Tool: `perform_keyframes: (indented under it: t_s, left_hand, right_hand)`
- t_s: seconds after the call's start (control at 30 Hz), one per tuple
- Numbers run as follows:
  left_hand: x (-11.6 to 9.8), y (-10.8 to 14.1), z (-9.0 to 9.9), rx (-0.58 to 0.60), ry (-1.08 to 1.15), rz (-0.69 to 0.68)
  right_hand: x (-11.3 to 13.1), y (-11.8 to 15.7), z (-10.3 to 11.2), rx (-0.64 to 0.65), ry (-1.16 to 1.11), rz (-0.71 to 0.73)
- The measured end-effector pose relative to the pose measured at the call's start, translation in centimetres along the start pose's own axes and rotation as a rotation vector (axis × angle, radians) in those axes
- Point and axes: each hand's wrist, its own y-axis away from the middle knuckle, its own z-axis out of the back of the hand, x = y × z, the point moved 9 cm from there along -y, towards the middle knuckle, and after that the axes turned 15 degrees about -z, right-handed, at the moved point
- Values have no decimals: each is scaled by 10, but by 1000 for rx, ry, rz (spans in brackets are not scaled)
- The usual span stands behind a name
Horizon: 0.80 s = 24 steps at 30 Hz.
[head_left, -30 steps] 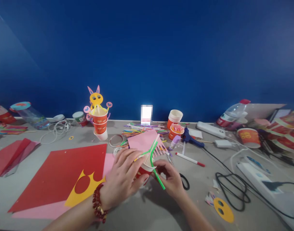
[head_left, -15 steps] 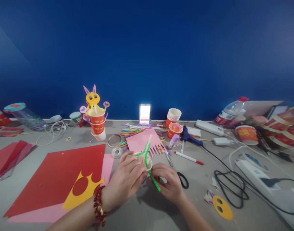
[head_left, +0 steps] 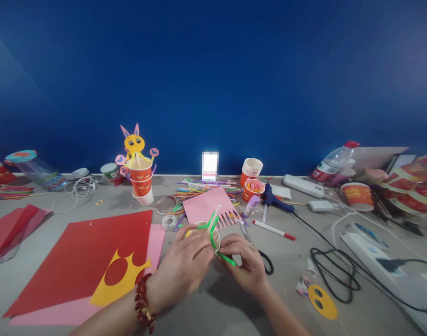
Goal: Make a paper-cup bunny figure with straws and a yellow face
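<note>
Over the middle of the table I hold a paper cup (head_left: 203,231) with its mouth facing up. My left hand (head_left: 185,256) is wrapped round its near left side, fingers closed. Green straws (head_left: 214,237) cross the cup's mouth. One bends over the rim on the right, and its free end reaches my right hand (head_left: 246,263). That hand is closed in a pinch by the rim, at the green straw. A thin whitish strip (head_left: 213,219) sticks up between the straws. The fingertips partly hide the cup's outside.
Pink fringed paper (head_left: 208,205) and scissors (head_left: 267,262) lie just beyond my hands. Red paper (head_left: 84,252) and a yellow cut-out sheet (head_left: 124,277) are at left, near a decorated cup figure (head_left: 141,172). A glue gun (head_left: 276,200) and its cable lie right.
The green straw's free end has swung up and to the right, closer to my right fingers. Both hands have shifted slightly, and the cup's mouth shows more.
</note>
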Motion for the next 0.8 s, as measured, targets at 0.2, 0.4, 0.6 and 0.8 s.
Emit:
perform_keyframes:
  t_s: [0.2, 0.4, 0.6, 0.8]
  left_hand:
    - [-6, -3, 0, 62, -88, -53]
    - [-1, 3, 4, -53, -149, 17]
    - [1, 4, 8, -202, -169, 61]
    - [-4, 7, 12, -251, -175, 12]
  right_hand:
    - [-18, 1, -5, 85, -28, -131]
    - [-20, 1, -3, 57, -45, -125]
    - [-19, 3, -4, -27, -107, -147]
    - [-5, 4, -7, -29, -2, -87]
